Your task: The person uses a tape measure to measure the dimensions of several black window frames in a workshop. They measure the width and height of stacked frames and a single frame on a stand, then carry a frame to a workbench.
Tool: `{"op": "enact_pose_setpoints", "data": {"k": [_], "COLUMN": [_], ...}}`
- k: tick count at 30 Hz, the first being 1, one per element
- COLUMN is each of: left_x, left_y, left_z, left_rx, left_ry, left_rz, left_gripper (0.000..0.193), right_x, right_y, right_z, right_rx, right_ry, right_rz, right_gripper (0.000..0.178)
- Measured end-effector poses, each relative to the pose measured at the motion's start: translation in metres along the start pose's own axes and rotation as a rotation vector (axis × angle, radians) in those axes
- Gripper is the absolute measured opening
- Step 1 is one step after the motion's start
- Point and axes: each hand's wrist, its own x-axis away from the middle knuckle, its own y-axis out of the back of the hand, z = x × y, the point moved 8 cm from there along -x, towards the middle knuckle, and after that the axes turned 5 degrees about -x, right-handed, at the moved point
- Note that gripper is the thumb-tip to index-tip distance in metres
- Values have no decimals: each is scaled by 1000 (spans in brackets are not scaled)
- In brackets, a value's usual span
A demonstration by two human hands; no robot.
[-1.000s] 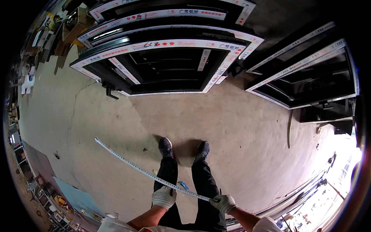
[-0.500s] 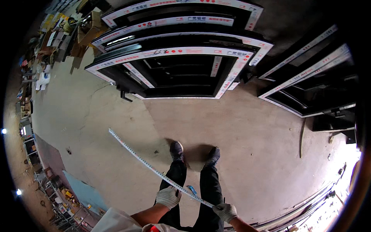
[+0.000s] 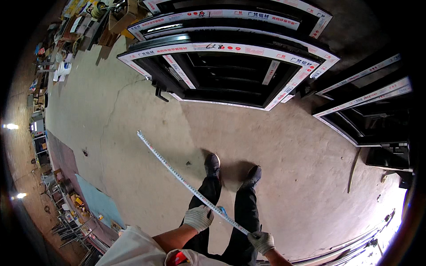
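Note:
A long white tape measure blade [image 3: 175, 174] is pulled out and slants from the upper left down to my right hand [image 3: 262, 242]. That hand, in a pale knitted glove, is closed around the blade's near end; the case is hidden, and a thin dark tip sticks up beside the fingers. My left hand [image 3: 198, 218], gloved alike, is curled just below the blade, over my left thigh. Something small and dark shows at its fingers, too little to name. Whether these fingers touch the blade I cannot tell. The blade's far end hangs free over the concrete floor [image 3: 146, 177].
Black window frames [image 3: 175, 49] with printed white protective strips stand ahead, and more frames [image 3: 361, 104] at the right. A cardboard box [image 3: 122, 20] and clutter lie far left. A small blue object [image 3: 222, 209] shows between my legs. Long bars [image 3: 341, 252] lie at lower right.
The view has shifted, so frames and floor sit further right and a little higher. Both hands keep nearly the same hold, with the tape blade still extended.

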Motion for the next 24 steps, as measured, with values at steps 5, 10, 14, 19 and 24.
{"op": "enact_pose_setpoints", "data": {"k": [5,10,14,19,24], "left_x": [3,4,-1,-3,0], "left_y": [-7,-10,-15,-16,-17], "left_z": [3,6,9,5,-1], "left_rx": [-8,17,19,5,-31], "left_ry": [31,36,16,48,41], "left_rz": [46,30,41,28,-42], "left_gripper": [30,27,27,28,20], "right_x": [-1,1,4,-1,-1], "right_y": [1,1,-2,6,6], "right_z": [1,3,3,0,-1], "right_rx": [31,-45,-91,-28,10], "right_ry": [23,-8,29,-9,-26], "right_rz": [-4,-41,-59,-35,35], "right_gripper": [35,34,34,36,37]}}
